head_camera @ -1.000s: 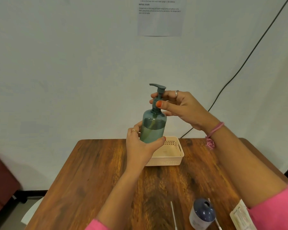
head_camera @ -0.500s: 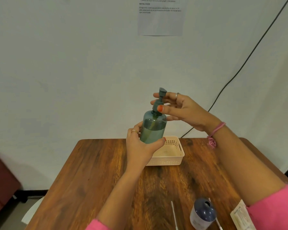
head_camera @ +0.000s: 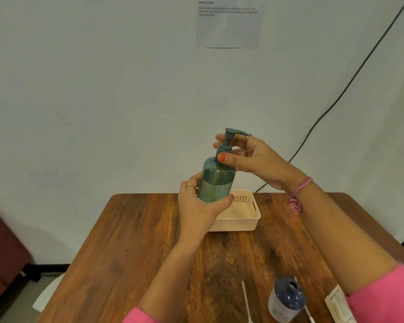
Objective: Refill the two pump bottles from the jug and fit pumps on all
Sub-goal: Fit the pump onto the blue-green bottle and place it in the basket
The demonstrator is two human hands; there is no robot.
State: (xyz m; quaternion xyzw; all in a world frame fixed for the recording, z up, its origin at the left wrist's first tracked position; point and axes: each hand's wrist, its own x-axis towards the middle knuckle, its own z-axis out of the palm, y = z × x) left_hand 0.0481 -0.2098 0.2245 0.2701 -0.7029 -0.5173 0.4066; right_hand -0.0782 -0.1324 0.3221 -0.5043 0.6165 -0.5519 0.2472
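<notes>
Head view, near edge: I noted a dark-capped white bottle point(head_camera: 286, 300) standing with its opening bare, no pump fitted, and a thin white dip tube point(head_camera: 246, 300) lying on the glossy wood table point(head_camera: 126, 252). Farther out, my left hand point(head_camera: 200, 207) wrapped the teal translucent pump bottle point(head_camera: 216, 183), held above the table to steady it, I judged. My right hand point(head_camera: 254, 159) pinched the pump collar point(head_camera: 224, 150), fingers clamped, apparently for screwing. Behind stood a cream perforated plastic basket point(head_camera: 243, 217).

Cream basket point(head_camera: 247, 220) on wooden table point(head_camera: 131, 248), wall notice point(head_camera: 228, 22), black cable point(head_camera: 350, 80)
</notes>
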